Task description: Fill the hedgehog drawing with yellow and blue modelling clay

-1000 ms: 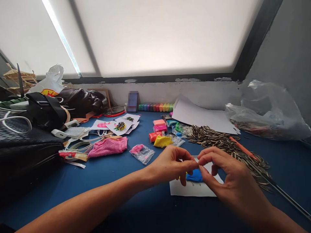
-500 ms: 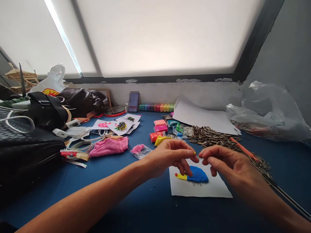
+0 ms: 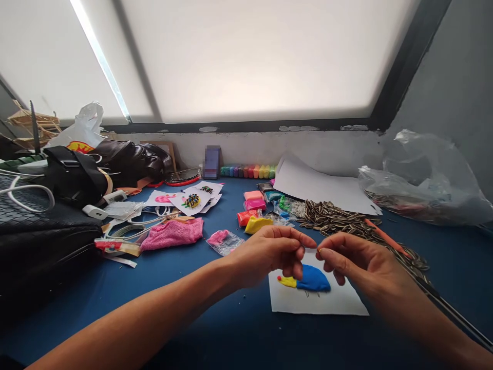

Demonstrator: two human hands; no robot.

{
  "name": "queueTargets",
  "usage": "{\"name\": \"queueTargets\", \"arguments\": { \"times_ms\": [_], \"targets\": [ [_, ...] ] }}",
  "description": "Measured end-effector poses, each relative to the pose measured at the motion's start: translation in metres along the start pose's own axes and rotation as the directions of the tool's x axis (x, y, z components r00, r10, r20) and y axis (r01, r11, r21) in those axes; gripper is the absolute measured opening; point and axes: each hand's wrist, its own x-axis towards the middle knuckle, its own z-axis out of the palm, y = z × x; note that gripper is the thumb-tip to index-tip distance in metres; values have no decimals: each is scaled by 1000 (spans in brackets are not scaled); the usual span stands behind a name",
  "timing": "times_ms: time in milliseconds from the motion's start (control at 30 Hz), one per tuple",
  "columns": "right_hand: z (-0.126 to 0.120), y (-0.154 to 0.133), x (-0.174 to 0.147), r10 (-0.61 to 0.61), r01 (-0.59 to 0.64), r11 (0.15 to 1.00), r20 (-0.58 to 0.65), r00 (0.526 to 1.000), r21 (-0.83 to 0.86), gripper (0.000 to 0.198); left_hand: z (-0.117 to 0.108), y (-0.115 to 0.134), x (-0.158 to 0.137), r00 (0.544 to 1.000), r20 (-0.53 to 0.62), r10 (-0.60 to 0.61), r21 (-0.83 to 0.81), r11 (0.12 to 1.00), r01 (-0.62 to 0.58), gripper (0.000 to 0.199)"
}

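Note:
Above the paper, my right hand (image 3: 354, 259) pinches a tiny yellow bit of modelling clay (image 3: 318, 251) between thumb and index finger. My left hand (image 3: 279, 252) reaches toward it with the index finger stretched out to that pinch. Its other fingers are loosely bent, and nothing shows in them. Below both hands lies a white sheet of paper (image 3: 319, 304) bearing a flat clay animal. A blue body (image 3: 314, 279), a yellow snout (image 3: 287, 281) and a red nose (image 3: 279, 278) make it up, with short drawn legs underneath. The fingers partly cover the sheet's upper part.
Packets of coloured clay, including a yellow one (image 3: 258, 224), lie behind my left hand. Striped sunflower seeds (image 3: 331, 218) are heaped beyond my right hand, beside an orange strip (image 3: 387, 237). A pink cloth (image 3: 173, 231) and black bag (image 3: 46, 246) lie left.
The yellow bit was at my left fingertips and now shows at my right fingertips. My left index finger has straightened, and the two hands' fingertips have come together.

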Motion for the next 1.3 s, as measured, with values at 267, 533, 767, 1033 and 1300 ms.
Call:
{"name": "queueTargets", "arguments": {
  "times_ms": [267, 533, 767, 1033, 1300],
  "targets": [
    [1, 0, -2, 10, -15, 999, -132, 991, -38, 37, 3, -1, -1, 999, 42, -31, 66, 997, 28, 27],
    [-1, -1, -3, -27, 16, 998, -168, 985, -67, 39, 6, -4, -1, 995, 11, -101, 79, 992, 100, 28],
    [-2, 0, -5, -81, 61, 987, -134, 988, -151, 29, 11, 4, -5, 995, 15, -95, 5, 995, 95, 22],
    [1, -4, -9, -38, 17, 985, -123, 992, -174, 36, 14, -6, -6, 995, 65, -76, 90, 993, 70, 40],
    [-3, 1, -9, 39, -39, 996, 0, 999, -79, 42, 14, -5, -8, 993, -111, -47, 261, 962, 74, 39]
  ]
}}
